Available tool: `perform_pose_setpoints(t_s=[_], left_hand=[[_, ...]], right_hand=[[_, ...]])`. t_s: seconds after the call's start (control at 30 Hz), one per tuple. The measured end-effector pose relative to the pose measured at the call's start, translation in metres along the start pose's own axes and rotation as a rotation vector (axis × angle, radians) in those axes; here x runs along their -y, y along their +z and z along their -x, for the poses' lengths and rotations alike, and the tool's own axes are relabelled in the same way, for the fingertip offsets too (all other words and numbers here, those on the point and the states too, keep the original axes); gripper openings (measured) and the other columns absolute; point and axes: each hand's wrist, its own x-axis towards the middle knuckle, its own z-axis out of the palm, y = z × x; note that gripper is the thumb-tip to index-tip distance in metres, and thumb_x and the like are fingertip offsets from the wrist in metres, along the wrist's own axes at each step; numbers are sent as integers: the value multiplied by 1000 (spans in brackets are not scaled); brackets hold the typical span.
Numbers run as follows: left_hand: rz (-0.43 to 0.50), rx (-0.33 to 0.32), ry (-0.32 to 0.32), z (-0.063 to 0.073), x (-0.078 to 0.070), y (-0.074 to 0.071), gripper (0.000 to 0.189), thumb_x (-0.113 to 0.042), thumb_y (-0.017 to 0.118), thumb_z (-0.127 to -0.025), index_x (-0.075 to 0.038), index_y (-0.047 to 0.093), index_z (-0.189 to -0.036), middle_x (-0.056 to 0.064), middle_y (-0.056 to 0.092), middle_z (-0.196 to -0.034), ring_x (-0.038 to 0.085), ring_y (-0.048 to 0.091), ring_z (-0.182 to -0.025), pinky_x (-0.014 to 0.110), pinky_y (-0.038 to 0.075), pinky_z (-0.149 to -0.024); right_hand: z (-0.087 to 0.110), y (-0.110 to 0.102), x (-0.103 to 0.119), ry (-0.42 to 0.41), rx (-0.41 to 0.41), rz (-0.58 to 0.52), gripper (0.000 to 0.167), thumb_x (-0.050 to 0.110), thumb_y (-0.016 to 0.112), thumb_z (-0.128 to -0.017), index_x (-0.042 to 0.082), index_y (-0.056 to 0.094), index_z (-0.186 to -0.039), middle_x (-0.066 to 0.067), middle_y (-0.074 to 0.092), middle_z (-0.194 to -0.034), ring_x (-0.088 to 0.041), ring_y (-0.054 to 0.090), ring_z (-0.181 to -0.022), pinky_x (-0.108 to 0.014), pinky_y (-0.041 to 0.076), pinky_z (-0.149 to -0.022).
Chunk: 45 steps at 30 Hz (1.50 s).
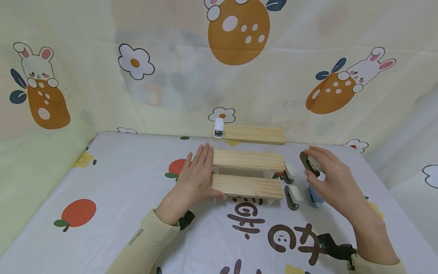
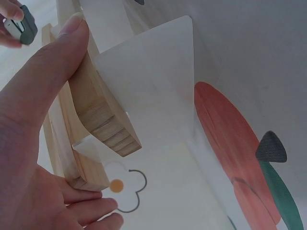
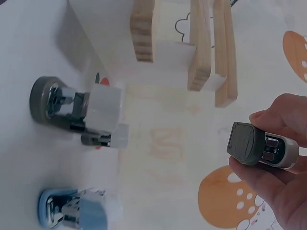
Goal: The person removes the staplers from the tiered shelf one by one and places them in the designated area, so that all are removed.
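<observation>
My right hand [image 1: 337, 182] pinches a small grey-green and white stapler [image 3: 247, 143] between thumb and fingers, raised at the right of a stepped wooden shelf. My left hand [image 1: 195, 176] lies against the shelf's left end, fingers straight along it. Its thumb touches the front slat [image 1: 247, 186]; the fingertips reach the middle slat [image 1: 247, 159]. On the back slat [image 1: 254, 134], a white stapler [image 1: 219, 128] stands at the left end. Right of the shelf, two grey-green and white staplers, a nearer one [image 1: 292, 197] and a farther one [image 1: 289, 173], rest on the table.
A blue stapler [image 1: 314, 198] sits under my right hand, with a white object [image 3: 114, 207] partly hidden behind it. White side panels [image 2: 153, 72] support the slats. A printed cloth covers the table [image 1: 116, 175], and a printed curtain [image 1: 171, 91] hangs close behind the shelf.
</observation>
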Motion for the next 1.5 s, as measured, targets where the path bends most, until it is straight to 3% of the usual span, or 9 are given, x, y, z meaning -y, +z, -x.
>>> perform_pose_setpoints(t_s=[0.27, 0.43, 0.7, 1.0, 1.23, 1.5], left_hand=[[-2, -3, 5, 0, 0, 0, 144, -68, 87, -55, 1, 13, -157, 16, 14, -166, 30, 13, -155, 52, 15, -125], [-5, -5, 7, 0, 0, -1, 144, -68, 87, -55, 1, 13, -157, 16, 15, -166, 30, 14, -155, 52, 15, -125], [1, -11, 7, 0, 1, 0, 144, -68, 87, -54, 1, 15, -157, 16, 16, -166, 30, 14, -155, 52, 16, -125], [-6, -24, 19, 0, 1, 1, 143, -68, 87, -54, 2, 15, -157, 17, 17, -166, 31, 16, -154, 52, 17, -124], [0, 4, 6, 0, 0, 0, 145, -68, 87, -55, 1, 11, -158, 16, 13, -166, 30, 12, -155, 51, 15, -125], [2, 17, -2, 0, -1, 0, 145, -69, 86, -56, 0, 10, -158, 15, 12, -167, 30, 11, -155, 51, 14, -125]], right_hand=[[11, -3, -15, 44, -1, 22, 53, -6, 70, -80, -1, 57, -131, -25, 53, -137, -43, 55, -117, -62, 50, -82], [16, -5, -25, 56, -5, 36, 53, -5, 69, -80, -1, 57, -131, -25, 53, -137, -43, 57, -112, -54, 50, -75], [23, -9, -37, 105, 10, 31, 54, -5, 70, -80, -4, 55, -132, -29, 51, -136, -48, 54, -112, -65, 49, -78], [28, -15, -53, 205, 84, 41, 55, -5, 69, -82, -5, 51, -133, -34, 47, -137, -51, 49, -111, -69, 47, -80], [32, -17, -61, 278, 145, 58, 55, 1, 70, -85, -4, 49, -136, -35, 44, -138, -52, 51, -105, -68, 50, -78], [35, -19, -72, 314, 235, 96, 52, 5, 69, -86, -7, 50, -133, -39, 44, -134, -55, 45, -111, -71, 48, -81]])
